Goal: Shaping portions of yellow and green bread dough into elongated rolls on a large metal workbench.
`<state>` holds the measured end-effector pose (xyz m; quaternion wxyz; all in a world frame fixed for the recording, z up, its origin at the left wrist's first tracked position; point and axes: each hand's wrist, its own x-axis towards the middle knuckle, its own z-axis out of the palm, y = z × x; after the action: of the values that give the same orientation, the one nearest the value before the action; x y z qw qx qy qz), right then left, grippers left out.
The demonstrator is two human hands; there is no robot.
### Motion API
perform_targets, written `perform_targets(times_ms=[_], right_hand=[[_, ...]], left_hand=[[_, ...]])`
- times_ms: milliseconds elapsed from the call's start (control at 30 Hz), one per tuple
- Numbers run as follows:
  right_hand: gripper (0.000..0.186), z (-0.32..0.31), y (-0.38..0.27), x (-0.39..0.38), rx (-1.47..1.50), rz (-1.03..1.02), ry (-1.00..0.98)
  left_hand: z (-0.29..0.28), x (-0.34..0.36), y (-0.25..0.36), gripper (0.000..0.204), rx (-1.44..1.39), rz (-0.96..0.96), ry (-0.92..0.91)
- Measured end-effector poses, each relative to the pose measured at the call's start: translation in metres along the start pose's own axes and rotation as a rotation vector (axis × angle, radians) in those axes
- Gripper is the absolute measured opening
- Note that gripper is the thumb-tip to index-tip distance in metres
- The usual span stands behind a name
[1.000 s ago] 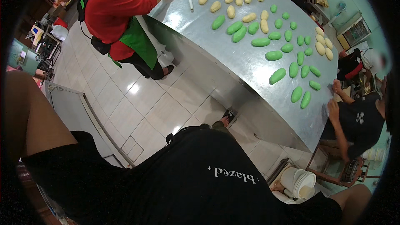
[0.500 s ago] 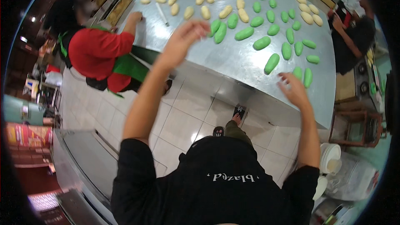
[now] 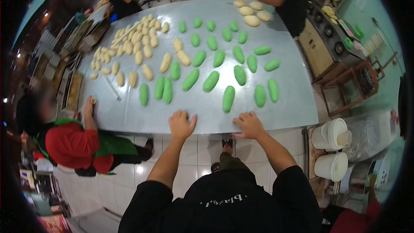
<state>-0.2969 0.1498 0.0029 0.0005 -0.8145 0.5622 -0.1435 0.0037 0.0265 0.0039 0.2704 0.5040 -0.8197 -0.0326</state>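
Observation:
My left hand (image 3: 181, 125) rests on the front edge of the metal table (image 3: 202, 121), fingers forward and thumb apart, holding nothing. My right hand (image 3: 250, 125) lies at the same edge further right, also open and bare. Just beyond it is an oblong green dough piece (image 3: 228, 99), not touched. A pair of green dough pieces (image 3: 167, 90) lies side by side beyond my left hand. Several more green pieces spread over the middle and right of the table. Pale yellow dough pieces (image 3: 137, 37) crowd the far left, and a few longer ones (image 3: 165, 62) lie near the green ones.
A thin white stick (image 3: 112, 88) lies at the table's left. A person in a red shirt (image 3: 71, 144) stands there, one hand on the table. Other people in black stand at the far side. Larger pale dough pieces (image 3: 251, 20) sit far right. White buckets (image 3: 331, 167) stand at right.
Both hands were raised and apart over the table; now they have come down onto its front edge, closer together. The view has turned, showing the table more squarely.

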Motion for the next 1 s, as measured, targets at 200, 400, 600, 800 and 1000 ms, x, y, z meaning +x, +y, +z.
perform_targets(times_ms=[200,400,600,800,1000], right_hand=[[0.054,-0.004,0.003,-0.004,-0.038,-0.010,0.061],[0.054,-0.010,0.005,0.000,-0.032,-0.002,0.004],[0.054,-0.008,0.003,0.000,-0.038,0.021,0.000],[0.059,0.007,0.005,-0.004,-0.029,0.050,0.004],[0.062,0.008,0.002,0.003,-0.011,0.041,0.057]], left_hand=[[0.001,0.006,0.009,0.030,-0.051,0.006,0.025],[0.007,0.009,0.004,0.030,-0.031,-0.022,0.018],[0.011,0.008,0.001,0.029,-0.009,-0.011,0.011],[0.015,0.010,0.002,0.028,0.010,-0.024,-0.001],[0.013,0.011,-0.002,0.031,0.020,-0.009,0.019]])
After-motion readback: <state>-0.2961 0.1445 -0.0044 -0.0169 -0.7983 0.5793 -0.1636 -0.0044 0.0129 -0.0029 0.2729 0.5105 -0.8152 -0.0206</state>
